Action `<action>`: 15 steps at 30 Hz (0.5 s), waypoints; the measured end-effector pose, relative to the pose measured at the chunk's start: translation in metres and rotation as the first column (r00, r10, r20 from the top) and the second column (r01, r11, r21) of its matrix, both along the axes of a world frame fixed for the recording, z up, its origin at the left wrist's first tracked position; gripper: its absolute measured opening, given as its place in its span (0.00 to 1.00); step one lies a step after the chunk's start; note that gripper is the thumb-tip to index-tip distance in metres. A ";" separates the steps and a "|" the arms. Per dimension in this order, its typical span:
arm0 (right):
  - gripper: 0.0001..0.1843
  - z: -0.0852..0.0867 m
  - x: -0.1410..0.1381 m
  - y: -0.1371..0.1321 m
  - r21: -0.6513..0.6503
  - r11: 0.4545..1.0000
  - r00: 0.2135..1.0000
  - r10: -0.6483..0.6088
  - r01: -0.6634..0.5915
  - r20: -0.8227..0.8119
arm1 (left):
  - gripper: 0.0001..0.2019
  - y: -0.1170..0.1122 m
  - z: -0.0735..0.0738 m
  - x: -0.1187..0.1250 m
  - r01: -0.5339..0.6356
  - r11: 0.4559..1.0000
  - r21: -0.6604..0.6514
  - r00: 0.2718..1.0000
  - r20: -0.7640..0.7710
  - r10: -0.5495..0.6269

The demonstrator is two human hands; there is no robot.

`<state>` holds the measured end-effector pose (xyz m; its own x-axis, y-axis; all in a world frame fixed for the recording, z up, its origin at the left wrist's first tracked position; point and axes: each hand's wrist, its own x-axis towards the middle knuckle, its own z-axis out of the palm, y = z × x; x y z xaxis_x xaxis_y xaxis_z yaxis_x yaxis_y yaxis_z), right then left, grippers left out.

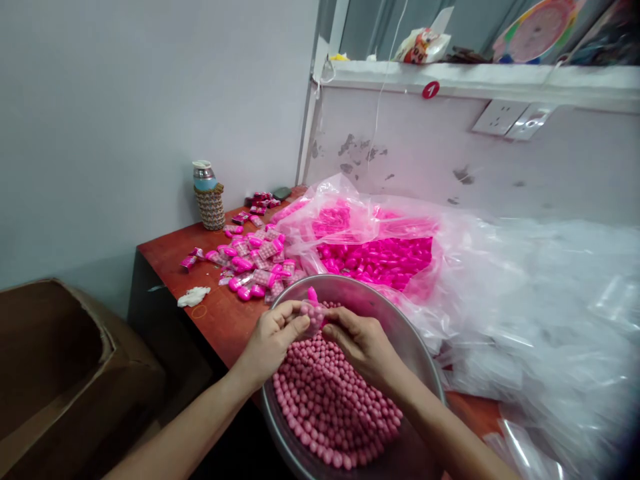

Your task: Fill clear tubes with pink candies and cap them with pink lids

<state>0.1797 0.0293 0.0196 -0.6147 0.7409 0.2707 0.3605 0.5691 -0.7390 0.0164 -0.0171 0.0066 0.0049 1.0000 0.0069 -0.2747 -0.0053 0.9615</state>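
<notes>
Between my two hands, over a metal bowl (pixel 345 283), is a small clear plastic container (pixel 314 319) with pink balls inside. My left hand (pixel 273 337) pinches its left side between thumb and fingers. My right hand (pixel 363 343) has its fingertips closed at its right side, where a bit of bright pink shows; I cannot make out exactly what they grip. A bright pink tip (pixel 312 293) sticks up just behind the container. Below, the bowl holds a heap of round pink balls (pixel 335 400).
Filled containers with pink caps (pixel 260 257) are piled on the red table (pixel 220 327). Behind the bowl lies an open plastic bag of bright pink caps (pixel 380 260). Clear plastic bags (pixel 525 320) spread right. A bottle (pixel 209 200) stands far left; a cardboard box (pixel 120 380) is lower left.
</notes>
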 end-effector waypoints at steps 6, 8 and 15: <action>0.11 0.005 0.012 0.011 -0.225 0.970 0.984 -0.124 0.092 -0.128 | 0.13 0.000 0.002 -0.001 -0.004 1.000 0.027 0.989 -0.150 0.008; 0.13 0.011 0.016 0.012 -0.129 0.979 0.961 -0.184 0.160 -0.206 | 0.12 0.000 0.002 0.000 -0.021 0.998 0.060 0.969 -0.245 0.035; 0.12 0.025 0.008 0.002 0.292 0.955 0.998 0.057 -0.052 -0.007 | 0.13 -0.007 0.000 -0.001 -0.029 0.986 0.162 0.882 -0.461 0.101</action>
<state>0.1880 0.0311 0.0446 -0.6462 0.5938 0.4794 0.3126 0.7790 -0.5436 0.0150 -0.0240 0.0063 -0.0211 0.9860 0.1657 0.2105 -0.1576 0.9648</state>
